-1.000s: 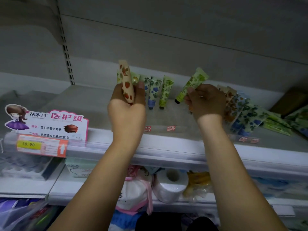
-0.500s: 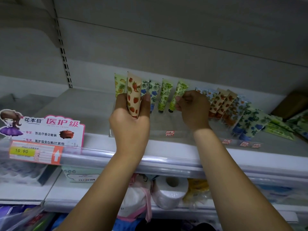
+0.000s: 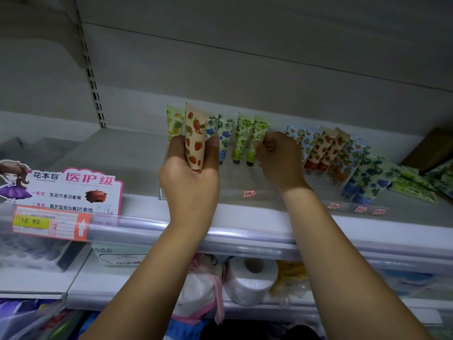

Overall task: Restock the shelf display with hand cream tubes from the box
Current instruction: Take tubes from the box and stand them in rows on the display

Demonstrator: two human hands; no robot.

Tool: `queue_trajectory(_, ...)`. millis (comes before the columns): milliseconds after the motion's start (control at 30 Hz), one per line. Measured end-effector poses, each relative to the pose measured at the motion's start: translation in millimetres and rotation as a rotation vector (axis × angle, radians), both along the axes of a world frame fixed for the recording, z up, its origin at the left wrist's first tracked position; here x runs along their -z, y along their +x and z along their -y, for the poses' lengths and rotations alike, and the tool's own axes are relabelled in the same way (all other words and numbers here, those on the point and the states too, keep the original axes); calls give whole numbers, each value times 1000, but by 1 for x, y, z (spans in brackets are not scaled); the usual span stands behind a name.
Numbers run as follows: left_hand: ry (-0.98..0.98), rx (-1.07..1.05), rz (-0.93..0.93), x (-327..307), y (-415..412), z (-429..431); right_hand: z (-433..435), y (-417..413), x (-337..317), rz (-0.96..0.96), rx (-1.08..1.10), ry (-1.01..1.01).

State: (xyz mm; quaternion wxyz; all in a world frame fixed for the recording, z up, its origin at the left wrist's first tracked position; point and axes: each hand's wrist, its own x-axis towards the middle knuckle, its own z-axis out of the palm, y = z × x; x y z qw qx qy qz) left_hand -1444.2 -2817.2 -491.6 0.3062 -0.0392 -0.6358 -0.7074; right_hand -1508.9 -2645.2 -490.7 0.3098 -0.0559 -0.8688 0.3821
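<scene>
This is a shop aisle, plainly. The shelf (image 3: 137, 168) hangs off a slotted metal upright (image 3: 94, 94) and has a clear plastic rail (image 3: 147, 231) along its front edge, with a yellow price tag (image 3: 31, 220) reading 10 90 slipped into it. A pink promo card (image 3: 73, 185) with a cartoon girl and printed Chinese text stands just above the tag. Patterned hand cream tubes (image 3: 241, 136) are lined up in rows by design, with small red stickers (image 3: 249, 193) in front of them. On the lower shelf (image 3: 98, 288) sit more packaged goods, including a toilet roll (image 3: 250, 280).
</scene>
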Motion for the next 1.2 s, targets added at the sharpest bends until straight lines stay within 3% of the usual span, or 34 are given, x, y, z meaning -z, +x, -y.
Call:
queue_trajectory(200,-11,3,13,3,-3,1,-1,1,0,46,2,-41)
queue_trajectory(367,-7,74,2,0,-4,-1,-1,9,-3,82,5,-191)
queue_trajectory(500,-41,114,-94,-1,1,-3,4,37,-16,-40,56,-299)
queue_trajectory(633,-98,159,-170,8,-4,-2,26,81,-33,-116,-126,-349)
queue_trajectory(767,-304,200,-183,9,-4,-2,38,109,-45,-64,-275,-439)
queue_trajectory(967,-664,300,-335,12,-3,-5,32,132,-34,-40,-310,-481)
queue_trajectory(1133,-652,403,-327,-1,8,-28,10,149,-28,-60,-289,-850)
queue_trajectory(1200,-645,454,-292,-10,12,-40,-6,155,-35,-101,-232,-834)
